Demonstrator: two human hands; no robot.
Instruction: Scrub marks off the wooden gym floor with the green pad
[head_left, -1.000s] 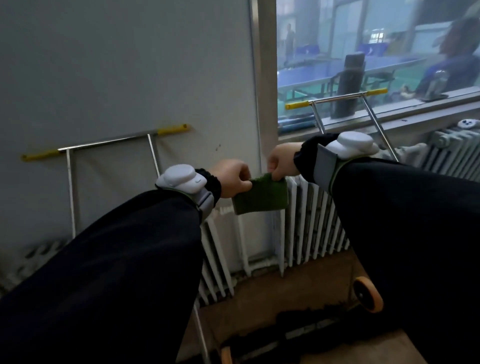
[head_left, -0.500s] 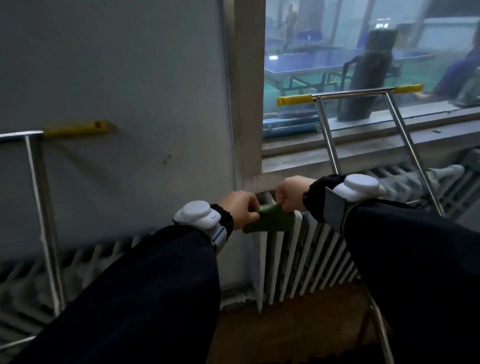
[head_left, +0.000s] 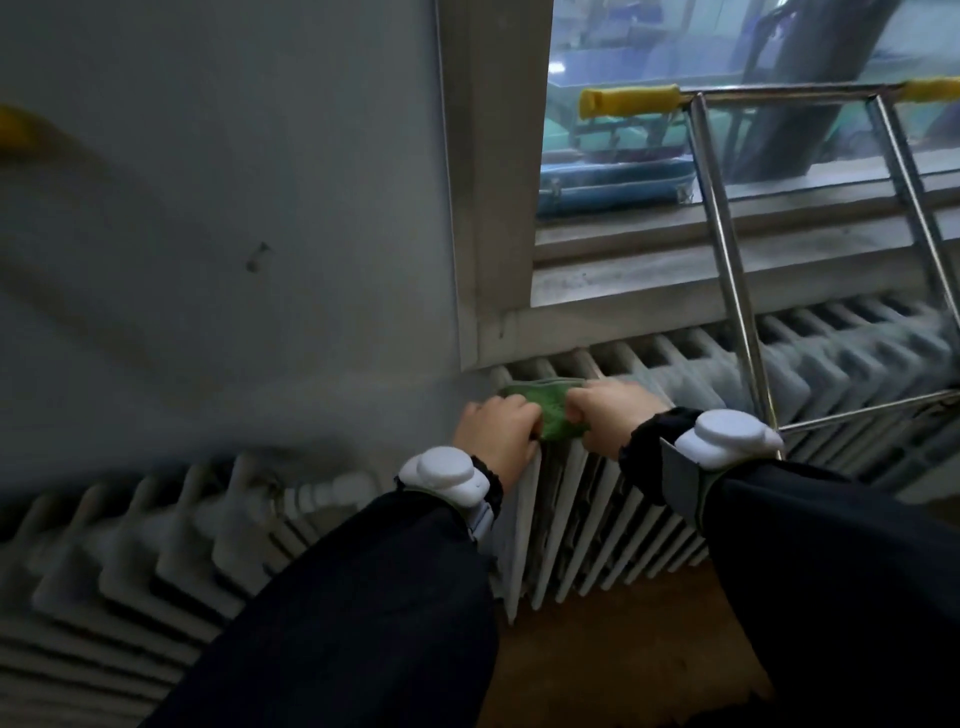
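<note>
The green pad (head_left: 551, 410) lies bunched on top of a white radiator (head_left: 587, 514), just under the window sill. My left hand (head_left: 497, 434) grips its left end with curled fingers. My right hand (head_left: 610, 415) grips its right end the same way. Both wrists carry white sensor bands over black sleeves. A strip of brown wooden floor (head_left: 613, 649) shows below the radiator, between my arms.
A metal frame (head_left: 732, 270) with yellow grips (head_left: 628, 101) leans against the window sill (head_left: 675, 280) at the right. A second radiator (head_left: 156, 561) runs along the grey wall at the left. Table tennis tables show through the glass.
Both hands have come down with the pad from mid-air onto the top of the radiator, and the view has tilted down and closer to the wall.
</note>
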